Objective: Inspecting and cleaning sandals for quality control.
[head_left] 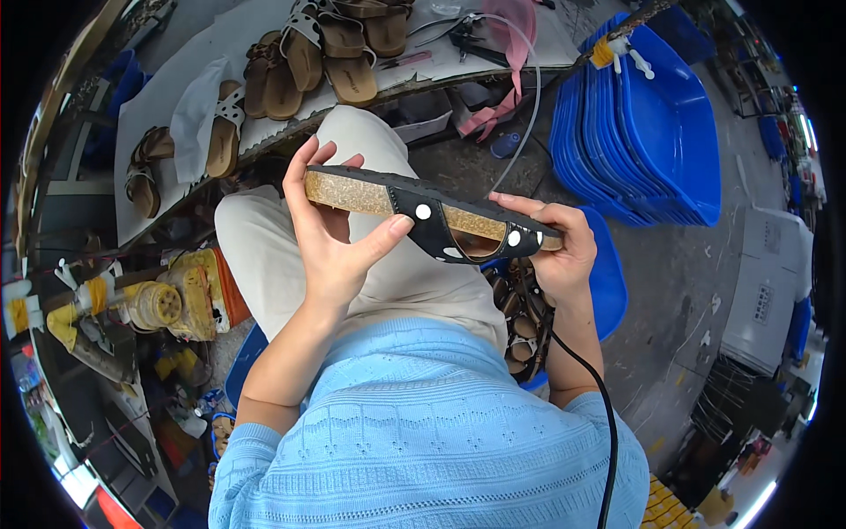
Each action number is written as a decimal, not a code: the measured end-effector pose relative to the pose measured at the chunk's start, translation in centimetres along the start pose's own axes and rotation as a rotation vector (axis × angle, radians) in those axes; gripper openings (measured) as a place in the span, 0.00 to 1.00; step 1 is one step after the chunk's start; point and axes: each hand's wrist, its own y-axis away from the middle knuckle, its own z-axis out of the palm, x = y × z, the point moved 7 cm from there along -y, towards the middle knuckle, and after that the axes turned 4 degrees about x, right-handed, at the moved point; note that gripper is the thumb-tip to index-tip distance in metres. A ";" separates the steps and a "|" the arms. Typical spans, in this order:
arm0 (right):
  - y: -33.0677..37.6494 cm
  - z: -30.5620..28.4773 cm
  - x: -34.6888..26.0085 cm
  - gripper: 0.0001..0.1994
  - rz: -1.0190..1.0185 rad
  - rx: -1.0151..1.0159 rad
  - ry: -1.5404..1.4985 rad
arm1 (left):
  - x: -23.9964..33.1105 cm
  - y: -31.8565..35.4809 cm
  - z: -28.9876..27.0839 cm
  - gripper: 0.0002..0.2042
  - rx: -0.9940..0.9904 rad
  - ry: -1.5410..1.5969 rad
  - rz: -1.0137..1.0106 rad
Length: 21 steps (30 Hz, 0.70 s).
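Above my lap I hold a sandal [463, 220] on its side, its dark outsole facing up and away. It has a cork-coloured edge and black straps with white dots. My left hand [339, 234] grips the heel half, thumb on the side near the strap and fingers behind the sole. Around the toe end closes my right hand [564, 242], fingers over the sole edge; its thumb is partly hidden. Beyond my knees, several finished-looking sandals [351, 75] lie on the bench, some with white dotted straps.
A covered bench [189, 106] runs across the far left. Stacked blue tubs [634, 123] stand at the far right. Beside my right thigh, a blue bin [608, 273] holds many sandals. A yellow machine part [163, 304] is at left. A black cable [599, 379] hangs by my right arm.
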 end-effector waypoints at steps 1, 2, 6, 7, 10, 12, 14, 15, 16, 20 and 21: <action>-0.1 0.0 -0.2 0.14 -0.035 0.007 0.010 | -0.1 0.0 -0.1 0.52 0.001 -0.004 0.000; -0.3 0.0 -0.2 0.14 -0.035 0.007 0.005 | 0.0 -0.1 -0.2 0.52 -0.005 -0.001 0.017; -0.9 0.7 -0.5 0.15 -0.087 -0.065 -0.002 | 0.0 -0.2 -0.5 0.53 0.006 0.034 0.039; -1.0 0.8 -0.5 0.16 -0.096 -0.071 -0.003 | 0.0 -0.2 -0.7 0.53 0.012 0.031 0.040; -1.3 1.5 0.2 0.15 -0.105 -0.081 -0.027 | 0.2 -0.3 -1.4 0.54 0.031 0.021 0.054; -1.4 1.9 0.3 0.15 -0.114 -0.079 -0.025 | 0.3 -0.3 -1.6 0.54 0.023 -0.002 0.076; -1.4 2.0 0.6 0.15 -0.134 -0.073 -0.011 | 0.4 -0.4 -1.9 0.55 0.015 -0.034 0.108; -1.4 2.3 0.6 0.15 -0.134 -0.079 -0.020 | 0.5 -0.4 -1.9 0.55 -0.004 -0.059 0.136; -1.5 2.5 0.7 0.14 -0.104 -0.074 -0.029 | 0.6 -0.4 -2.1 0.55 -0.010 -0.071 0.147; -0.4 2.1 1.8 0.17 0.136 -0.030 -0.033 | 0.0 -0.5 -2.8 0.54 0.036 -0.050 0.036; 0.1 1.9 2.7 0.20 0.304 0.007 -0.015 | -0.1 -0.5 -3.0 0.47 0.005 -0.051 0.033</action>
